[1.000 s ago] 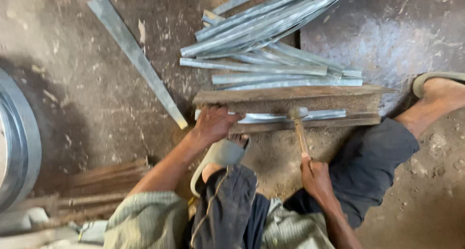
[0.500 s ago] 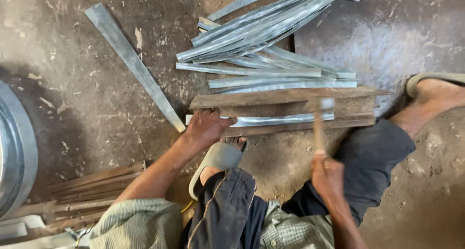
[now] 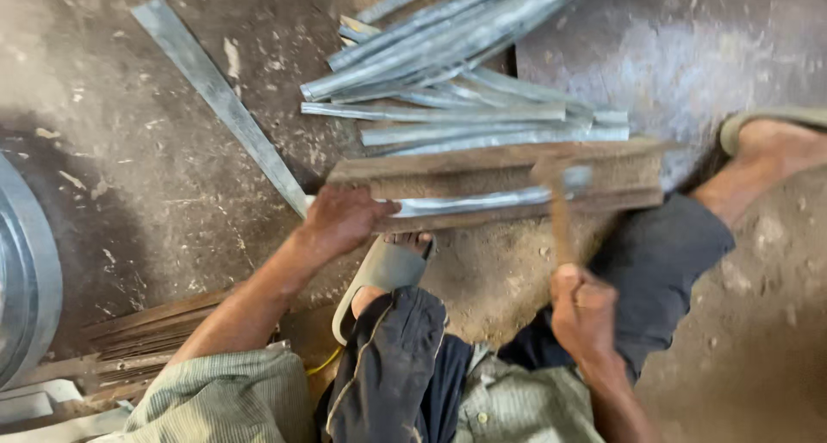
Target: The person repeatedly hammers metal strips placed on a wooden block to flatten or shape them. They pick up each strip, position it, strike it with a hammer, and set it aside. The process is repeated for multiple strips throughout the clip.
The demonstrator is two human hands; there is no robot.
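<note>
My left hand (image 3: pixel 343 220) presses down on the left end of a thin metal strip (image 3: pixel 469 204) that lies along a rusty steel beam (image 3: pixel 482 178) on the floor. My right hand (image 3: pixel 582 309) grips the wooden handle of a hammer (image 3: pixel 556 204), whose blurred head is over the strip near the beam's right part. My left foot in a sandal (image 3: pixel 383 271) sits just below the beam, between the two hands.
A heap of bent metal strips (image 3: pixel 457 55) lies beyond the beam. One long flat strip (image 3: pixel 220 99) runs diagonally at the left. A round metal rim (image 3: pixel 30 279) is at the far left, flat bars (image 3: pixel 146 340) beneath my left arm. My right foot (image 3: pixel 775 146) is at the right.
The hammer has shifted from the strip's middle to its right part and swings, blurred. My left hand stays pressed on the strip's left end.
</note>
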